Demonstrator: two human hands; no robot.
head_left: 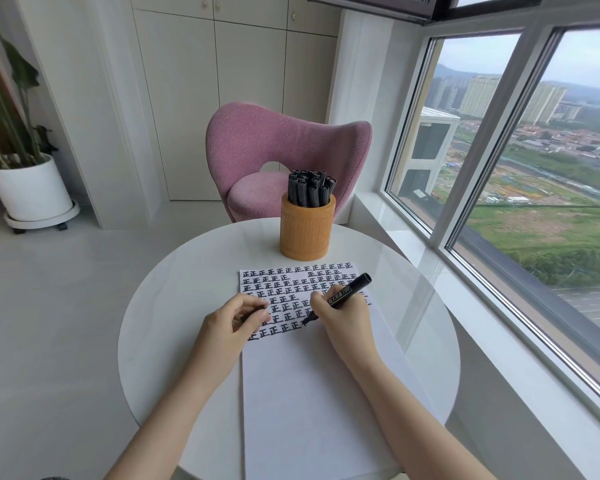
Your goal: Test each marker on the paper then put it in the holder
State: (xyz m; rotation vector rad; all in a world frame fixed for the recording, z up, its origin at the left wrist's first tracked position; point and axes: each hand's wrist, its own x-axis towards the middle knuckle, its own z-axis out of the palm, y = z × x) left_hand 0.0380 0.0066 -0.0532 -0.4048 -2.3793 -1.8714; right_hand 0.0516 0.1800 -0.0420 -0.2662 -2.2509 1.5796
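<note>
The round white table (160, 306) carries everything. A sheet of paper (309, 393) runs from the table's middle to its near edge. Its far part is filled with rows of black test marks and its near part is blank. It is thin and light and would likely slide or curl under a dragging tip, so it wants pinning down.

Just beyond the paper's far edge, towards the far edge of the table, stands the tan cylindrical holder (307, 230). It is upright, looks rigid and steady, and is crowded with capped black markers (309, 188). Another one will probably have to be threaded into a gap rather than dropped in.

The left hand (232, 323) rests on the paper's left edge, fingers curled. It pinches a small dark piece (253, 311), probably the cap, though it is too hidden to be sure.

The right hand (343, 317) grips the marker in use (343, 296) in a writing hold. Its fingers are wrapped low on the barrel, close to the tip, and the back end angles up towards the table's right edge. The tip touches the paper at the end of the lowest row of marks.

The marker looks like a light, stiff, smooth plastic barrel. The low grip suits writing, while a hold nearer the middle should suit recapping it and lowering it into the holder
</note>
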